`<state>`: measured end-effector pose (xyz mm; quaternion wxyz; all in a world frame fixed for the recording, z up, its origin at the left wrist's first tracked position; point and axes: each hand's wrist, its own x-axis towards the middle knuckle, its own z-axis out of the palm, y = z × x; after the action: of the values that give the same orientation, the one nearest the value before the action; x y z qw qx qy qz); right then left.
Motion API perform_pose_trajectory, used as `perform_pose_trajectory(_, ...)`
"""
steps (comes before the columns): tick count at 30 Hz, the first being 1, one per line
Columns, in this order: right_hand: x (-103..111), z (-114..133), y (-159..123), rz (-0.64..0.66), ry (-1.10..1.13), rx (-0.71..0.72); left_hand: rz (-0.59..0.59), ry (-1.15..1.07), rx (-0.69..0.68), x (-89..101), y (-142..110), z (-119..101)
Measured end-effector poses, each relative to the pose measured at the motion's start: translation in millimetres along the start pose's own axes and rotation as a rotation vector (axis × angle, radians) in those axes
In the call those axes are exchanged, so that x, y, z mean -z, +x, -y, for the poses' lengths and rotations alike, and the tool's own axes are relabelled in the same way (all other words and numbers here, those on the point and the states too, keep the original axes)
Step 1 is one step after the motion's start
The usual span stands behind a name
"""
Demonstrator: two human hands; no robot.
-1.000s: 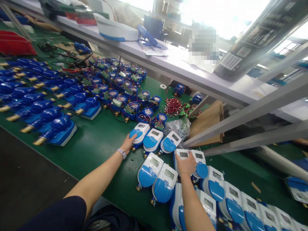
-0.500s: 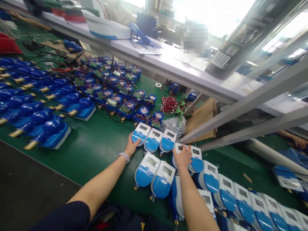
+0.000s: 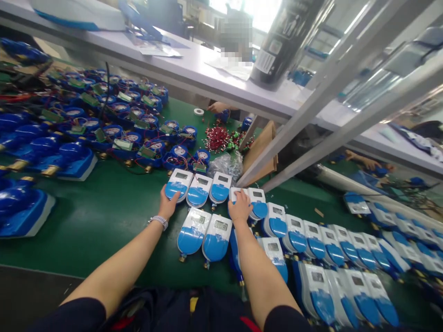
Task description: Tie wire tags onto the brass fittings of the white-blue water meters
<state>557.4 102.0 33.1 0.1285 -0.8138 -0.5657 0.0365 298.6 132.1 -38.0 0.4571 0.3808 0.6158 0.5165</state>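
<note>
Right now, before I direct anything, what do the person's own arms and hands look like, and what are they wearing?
The left hand and right hand are bare, without gloves. Dark navy sleeves show at the bottom of the view, leaving the forearms uncovered. The left wrist wears a pale grey band; the right wrist shows none.

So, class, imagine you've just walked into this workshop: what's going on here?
A person's left hand rests on a white-and-blue water meter, and their right hand lies on another. Both meters sit among closed meters laid out on a green bench mat. Behind them lie meters with exposed, wired circuit boards, and another person's hand reaches in further back.
</note>
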Motion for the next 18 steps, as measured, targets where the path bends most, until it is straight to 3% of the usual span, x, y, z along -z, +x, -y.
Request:
perform_pose_trajectory(2, 9.9, -3.7, -2.9, 0.041, 0.037, 0.021, 0.010, 0.117, 0.026, 5.4, -2.2, -4.5)
perform_pose_trajectory(4, 26.1, -15.2, -20.1, 0.004, 0.083, 0.079, 0.013, 0.256, -0.017, 14.3, -14.0, -10.7)
perform_pose_trajectory(7, 50.9, -47.5, -79.0, -0.131, 0.091, 0.240, 0.069, 0.398, -0.226, 28.4, -54.5, -16.2)
perform_pose_trajectory(9, 56.7, -73.2, -129.6, -0.150, 0.017, 0.305, 0.190, 0.445, -0.362, 32.5, -90.8, -14.3)
perform_pose_trajectory(12, 40.6, -101.4, -189.3, -0.123, -0.097, 0.383, 0.443, 0.475, -0.418, 25.8, -139.6, -5.9)
perform_pose_trajectory(15, 10.1, -107.1, -212.2, -0.292, -0.103, 0.303, 0.415, 0.461, -0.360, 11.3, -164.4, 1.1)
perform_pose_trajectory(18, -13.8, -99.0, -212.4, -0.439, -0.069, 0.290, 0.428, 0.455, -0.343, 5.2, -164.6, 3.6)
